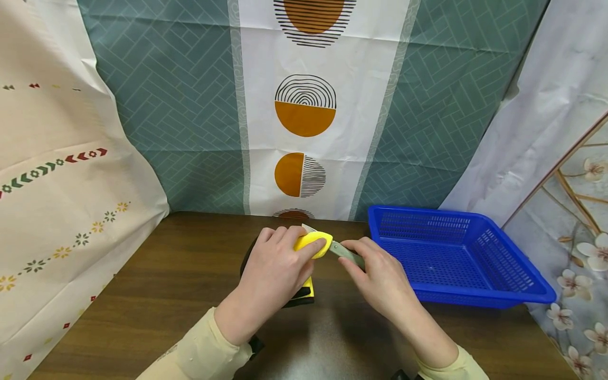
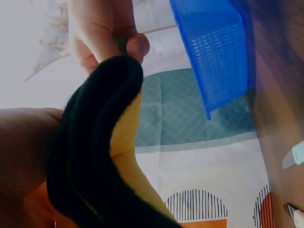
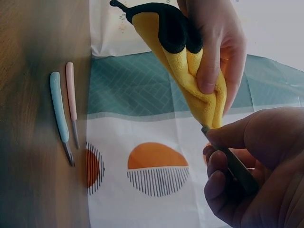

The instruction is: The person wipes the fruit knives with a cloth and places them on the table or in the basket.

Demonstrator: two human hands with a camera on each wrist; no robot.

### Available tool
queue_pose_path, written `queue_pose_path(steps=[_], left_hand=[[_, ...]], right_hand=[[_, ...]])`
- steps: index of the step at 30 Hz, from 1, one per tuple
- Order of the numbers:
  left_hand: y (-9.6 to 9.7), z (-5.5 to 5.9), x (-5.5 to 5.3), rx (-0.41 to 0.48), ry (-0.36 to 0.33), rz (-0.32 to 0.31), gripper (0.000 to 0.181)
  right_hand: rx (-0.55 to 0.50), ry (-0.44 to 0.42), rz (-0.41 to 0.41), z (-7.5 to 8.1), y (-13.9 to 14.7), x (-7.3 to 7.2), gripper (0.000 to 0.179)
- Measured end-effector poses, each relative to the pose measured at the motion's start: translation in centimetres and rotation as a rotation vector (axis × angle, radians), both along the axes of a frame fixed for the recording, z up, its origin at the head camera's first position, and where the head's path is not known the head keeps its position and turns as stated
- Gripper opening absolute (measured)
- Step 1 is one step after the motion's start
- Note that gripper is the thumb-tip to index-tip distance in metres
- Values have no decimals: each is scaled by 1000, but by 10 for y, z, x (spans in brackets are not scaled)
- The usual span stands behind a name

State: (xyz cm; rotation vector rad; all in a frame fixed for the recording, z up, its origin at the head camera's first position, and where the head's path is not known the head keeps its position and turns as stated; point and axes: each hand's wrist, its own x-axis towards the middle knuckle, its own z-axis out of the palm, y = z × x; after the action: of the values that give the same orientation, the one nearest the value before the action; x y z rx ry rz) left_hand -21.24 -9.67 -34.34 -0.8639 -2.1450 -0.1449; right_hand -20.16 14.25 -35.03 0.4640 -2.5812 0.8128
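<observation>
A yellow cloth with a black edge [image 3: 178, 66] is gripped in my left hand [image 1: 280, 256], folded around the blade of a knife. The blade tip [image 1: 307, 228] sticks out past the cloth on its far side. My right hand [image 1: 380, 272] holds the knife by its grey-green handle [image 1: 348, 254], with the thumb pressing along it close to the cloth. In the left wrist view the cloth's thick black border [image 2: 95, 128] hides most of the left fingers. Its lower end hangs beneath my left hand, just above the table.
A blue perforated plastic basket [image 1: 456, 301] stands on the brown wooden table [image 1: 190, 253] at the right. On the table lie a light-blue-handled tool [image 3: 59, 107] and a pink-handled tool [image 3: 71, 90], side by side. Patterned cloth curtains [image 1: 190, 105] close off the back and sides.
</observation>
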Motion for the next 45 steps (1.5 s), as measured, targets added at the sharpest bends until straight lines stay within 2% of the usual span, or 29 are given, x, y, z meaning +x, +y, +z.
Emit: queue_pose_path(steps=[7,15,27,33,40,45], left_hand=[[-3,1,-2,1,-27,19,41],[-8,-1,-8,29,8,21,37],[-15,0,-15,52,29,53,35],[-21,1,-19,47,18,61,38],[-26,2,-22,58,54,78,37],[-29,3,-24,55,54,90,37]], right_hand=[[-4,-6,-1,0,0,0,23],[-7,20,12,0,0,1,21],[-12,17,5,2,-1,2,20],[-5,32,1,1,-1,2,20],[0,40,-2,0,-1,2,20],[-1,39,3,0,-1,2,20]])
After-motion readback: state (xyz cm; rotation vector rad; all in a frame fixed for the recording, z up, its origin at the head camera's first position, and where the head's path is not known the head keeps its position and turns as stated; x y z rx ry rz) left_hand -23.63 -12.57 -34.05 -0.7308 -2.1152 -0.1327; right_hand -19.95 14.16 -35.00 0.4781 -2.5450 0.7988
